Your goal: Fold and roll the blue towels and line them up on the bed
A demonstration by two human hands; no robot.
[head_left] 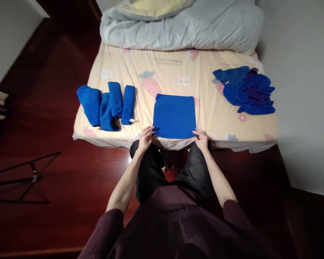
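A blue cloth [174,116] lies flat and square on the bed's edge in front of me, with a small white tag at its upper left. My left hand [146,137] pinches its near left corner. At the near right corner, my right hand [201,138] has its fingers closed on the cloth. Several folded or rolled blue cloths [115,100] lie side by side to the left. On the right is a crumpled heap of blue and purple cloths [247,90].
The bed [175,77] has a patterned yellow sheet, and a grey quilt [183,30] is bunched at its far side. A black metal stand [34,177] is on the red floor [78,201] at left. A wall [302,97] rises at right.
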